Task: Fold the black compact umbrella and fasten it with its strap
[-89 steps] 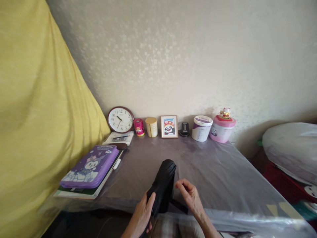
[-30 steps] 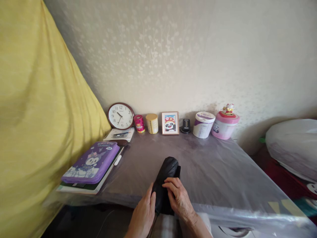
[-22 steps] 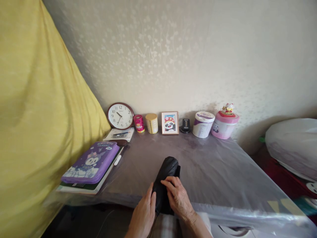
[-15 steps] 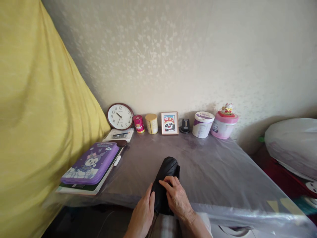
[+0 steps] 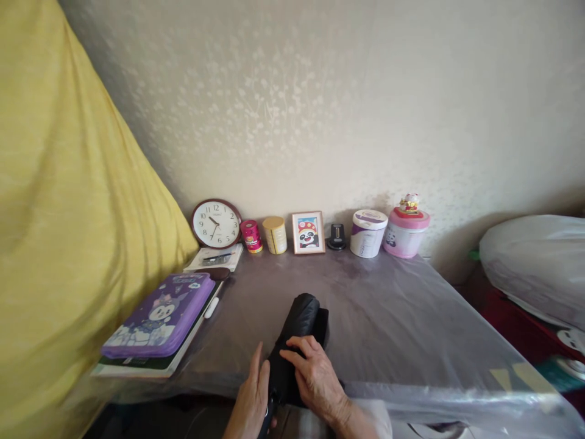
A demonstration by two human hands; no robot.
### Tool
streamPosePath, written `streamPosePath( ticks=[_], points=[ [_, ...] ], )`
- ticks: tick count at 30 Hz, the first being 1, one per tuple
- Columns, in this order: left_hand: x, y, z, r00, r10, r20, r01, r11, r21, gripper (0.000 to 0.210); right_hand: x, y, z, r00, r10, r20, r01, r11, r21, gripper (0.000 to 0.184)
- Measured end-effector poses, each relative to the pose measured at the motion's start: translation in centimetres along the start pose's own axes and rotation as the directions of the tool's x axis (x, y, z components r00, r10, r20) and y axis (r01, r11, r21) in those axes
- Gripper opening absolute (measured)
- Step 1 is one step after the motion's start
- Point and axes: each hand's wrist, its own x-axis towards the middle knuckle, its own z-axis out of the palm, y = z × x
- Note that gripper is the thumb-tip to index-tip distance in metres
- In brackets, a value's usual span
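A black folded umbrella (image 5: pixel 296 320) lies slanted over the near edge of the table, its top pointing away from me. Its dark handle shows at the lower end, by my left hand (image 5: pixel 250 393). That hand cups the handle from the left, thumb and forefinger straight along the side, with a fingertip showing underneath. My right hand (image 5: pixel 315 375) rests over the umbrella's rolled fabric from the right, fingers bent and pressed on it. A flat black piece (image 5: pixel 322 326) sticks out to the right of the umbrella; I cannot tell whether it is attached.
Along the wall stand a clock (image 5: pixel 216 224), a pink can (image 5: pixel 251 236), a yellow can (image 5: pixel 275 235), a framed panda picture (image 5: pixel 308 233) and tubs (image 5: pixel 368 235). A purple case (image 5: pixel 158 317) lies on books at left, beside a yellow curtain (image 5: pixel 86 213). Plastic covers the table (image 5: pixel 388 317).
The umbrella has shifted slightly left and nearer, and its handle now shows. My left hand has slid down toward the handle. My right hand stays on the fabric. The view has shifted a little.
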Motion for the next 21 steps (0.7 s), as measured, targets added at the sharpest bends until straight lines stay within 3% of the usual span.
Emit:
streamPosePath(
  ticks=[3,6,11,16,21],
  points=[
    [-0.8,-0.6,-0.2,0.988,0.149,-0.037,-0.144,0.983,0.113,0.067,0.3,0.1,0.1,1.0,-0.006,-0.013,0.007,1.0,0.02,0.05],
    [-1.7,-1.8,0.2,0.965,0.26,0.01,-0.249,0.91,0.33,0.07,0.2,0.5,0.1,0.998,0.01,-0.059,-0.007,0.999,0.048,0.048],
    [-2.1,-2.7,0.8,0.968,0.242,0.059,-0.245,0.875,0.417,0.069,0.1,1.9,-0.1,0.992,0.108,-0.069,-0.107,0.994,0.029,0.056],
    [-2.1,-2.6,0.6,0.959,0.276,0.06,-0.276,0.867,0.414,0.073,0.5,2.9,-0.6,0.993,0.113,-0.011,-0.113,0.993,0.043,0.058],
    [-2.4,-2.6,1.1,0.977,0.211,0.017,-0.184,0.802,0.568,0.069,0.7,2.6,-0.7,0.993,0.11,0.033,-0.11,0.994,-0.01,0.058]
  ],
)
